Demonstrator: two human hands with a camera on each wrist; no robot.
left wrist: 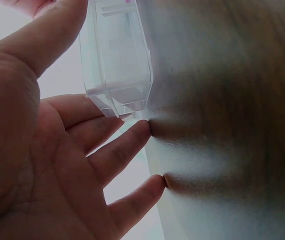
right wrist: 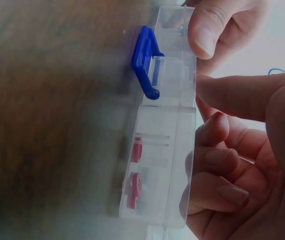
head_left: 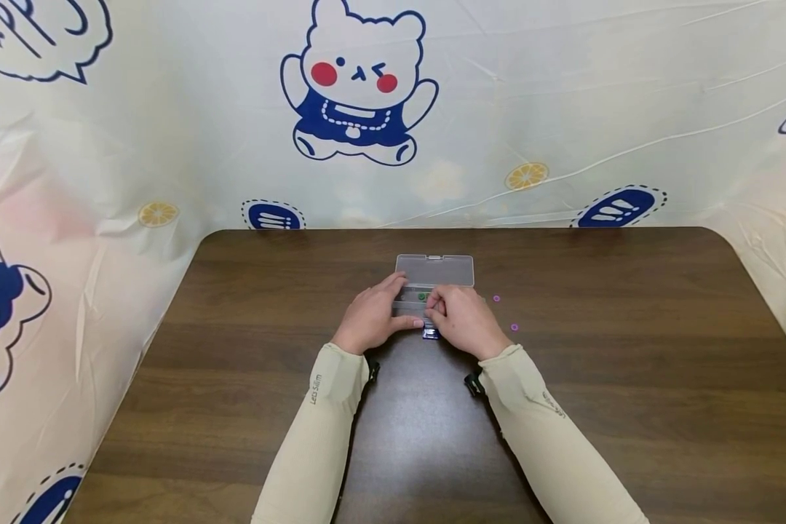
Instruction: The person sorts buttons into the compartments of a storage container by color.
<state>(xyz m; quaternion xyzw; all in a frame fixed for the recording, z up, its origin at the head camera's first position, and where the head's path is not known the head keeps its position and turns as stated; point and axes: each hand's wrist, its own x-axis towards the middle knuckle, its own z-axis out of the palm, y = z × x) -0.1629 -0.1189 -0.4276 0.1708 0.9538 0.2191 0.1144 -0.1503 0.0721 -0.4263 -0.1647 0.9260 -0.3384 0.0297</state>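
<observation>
A clear plastic compartment box (head_left: 409, 309) lies on the table with its transparent lid (head_left: 435, 270) raised at the back. My left hand (head_left: 373, 313) grips its left end, thumb along the front and fingers at the far side; two fingertips touch the tabletop in the left wrist view. A blue U-shaped latch (right wrist: 143, 62) stands out from the box's front. Small green pieces (head_left: 422, 296) and reddish button-like discs (right wrist: 136, 185) sit inside the box. Over its right part is my right hand (head_left: 461, 316), fingers curled, thumb and index tips together; what they may pinch is hidden.
Two small purple rings lie apart to the right of the box, a farther one (head_left: 496, 298) and a nearer one (head_left: 514, 327). The brown wooden table (head_left: 629, 364) ends at a printed cloth (head_left: 471, 182) hanging behind and on both sides.
</observation>
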